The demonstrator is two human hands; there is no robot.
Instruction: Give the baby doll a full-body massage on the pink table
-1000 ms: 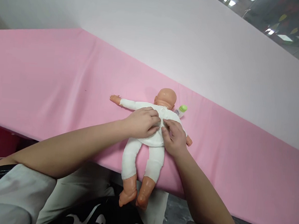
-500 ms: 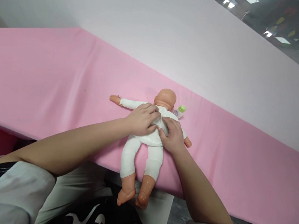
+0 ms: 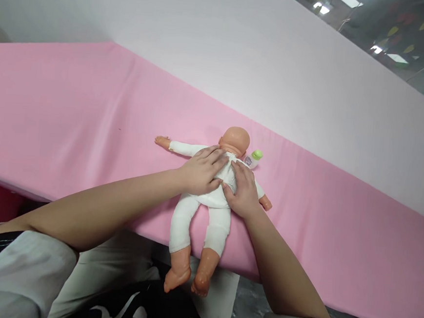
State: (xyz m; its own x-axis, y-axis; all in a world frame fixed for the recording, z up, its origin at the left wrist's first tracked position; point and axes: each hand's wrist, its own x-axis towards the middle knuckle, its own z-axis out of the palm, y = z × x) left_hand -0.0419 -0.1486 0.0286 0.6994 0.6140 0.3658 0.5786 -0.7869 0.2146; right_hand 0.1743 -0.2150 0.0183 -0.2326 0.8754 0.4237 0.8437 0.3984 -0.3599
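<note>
A baby doll [image 3: 219,199] in a white cloth body lies face down on the pink padded surface, its head away from me and its feet over the near edge. My left hand [image 3: 204,172] rests flat on the left side of the doll's upper back, fingers stretched toward the neck. On the right side of the back lies my right hand [image 3: 243,188], fingers extended, thumb toward the middle. The two thumbs are close together at the spine. Part of the doll's back is hidden under my palms. Beside its head, on the right, is a small bottle [image 3: 253,158] with a green cap.
The pink padded surface [image 3: 342,228] stretches to both sides and meets a white wall [image 3: 213,46] behind. Above the wall at the top right is a dark glass pane [image 3: 391,31] with light reflections. My legs are below the near edge.
Both hands stay on the doll's back. The fingers of my right hand have straightened and slid slightly up toward the shoulders; my left fingers have spread a little.
</note>
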